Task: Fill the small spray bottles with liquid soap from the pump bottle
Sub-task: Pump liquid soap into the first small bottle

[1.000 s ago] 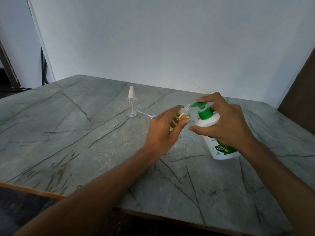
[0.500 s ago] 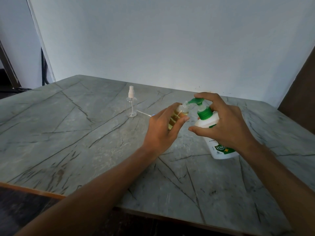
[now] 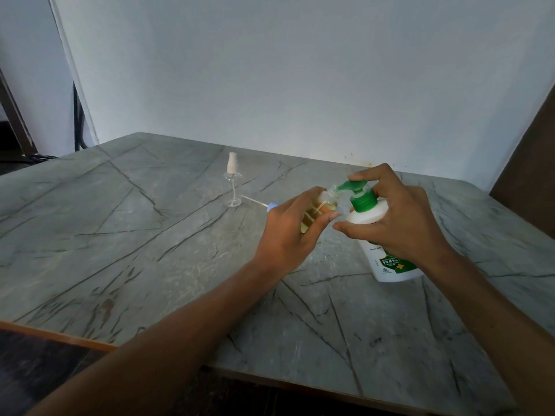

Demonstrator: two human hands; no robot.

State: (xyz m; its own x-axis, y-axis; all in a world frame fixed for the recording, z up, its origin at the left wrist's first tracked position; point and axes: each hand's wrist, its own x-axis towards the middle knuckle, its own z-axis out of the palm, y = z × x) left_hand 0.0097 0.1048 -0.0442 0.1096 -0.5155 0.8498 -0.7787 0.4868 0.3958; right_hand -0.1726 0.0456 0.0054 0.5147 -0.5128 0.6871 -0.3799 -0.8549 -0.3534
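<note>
Green plastic is showing under your right hand (image 3: 399, 223). Your forefinger is lying along the top of the pump head (image 3: 354, 185), while your thumb and remaining fingers are curling round the shoulder of the white pump bottle (image 3: 390, 267). You are holding that bottle tilted, its top leaning toward eleven o'clock and its lower end down at the grey veined desk (image 3: 135, 235), roughly three o'clock from the desk's middle.

The spout is pointing toward nine o'clock, and its tip is sitting right at the open neck of the small spray bottle (image 3: 329, 197). Your left hand (image 3: 288, 235) is gripping this small bottle, fingers wrapped round its body and thumb across the front, so most of it is hiding behind your hand. Yellowish liquid is showing through its clear wall.

At about eleven o'clock from your left hand, well apart from it, a second spray bottle (image 3: 232, 189) is standing upright, clear, with a white sprayer fitted and a thin tube curving inside. Between the two, a loose sprayer top (image 3: 271, 206) with a pale blue collar is lying flat, its white tube pointing toward the standing bottle. Its collar is lying just beside your left knuckles, and you cannot tell whether they are touching.

A plain white wall (image 3: 300, 85) is rising behind the desk at twelve o'clock.
</note>
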